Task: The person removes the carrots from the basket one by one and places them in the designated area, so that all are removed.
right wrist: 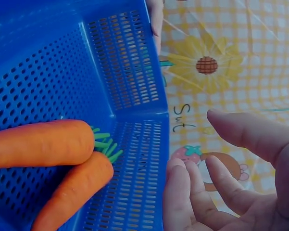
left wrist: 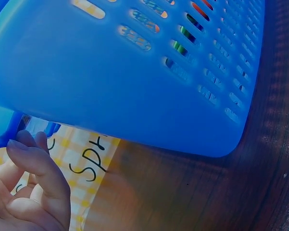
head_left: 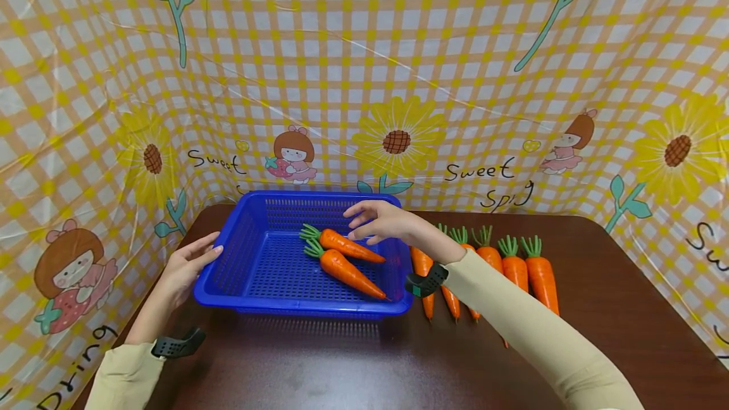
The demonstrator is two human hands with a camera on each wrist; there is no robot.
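Observation:
A blue plastic basket (head_left: 319,304) with slotted walls stands on the table. At its left end my left hand (head_left: 185,264) grips the rim between thumb and fingers; the left wrist view shows that hand (left wrist: 33,187) at the rim beside the outer wall. Inside the basket lie two carrots with green stems, a rear carrot (head_left: 350,247) and a front carrot (head_left: 350,274), tips toward the right. My right hand (head_left: 378,220) hovers over the basket's right part, its fingers loosely bent with nothing between them. In the right wrist view, a gap separates thumb and fingers (right wrist: 182,192).
Several more carrots (head_left: 543,277) lie side by side on the dark brown table (head_left: 319,366), right of the basket and partly behind my right forearm. A checked, flower-printed cloth (head_left: 398,68) surrounds the table at the back and sides.

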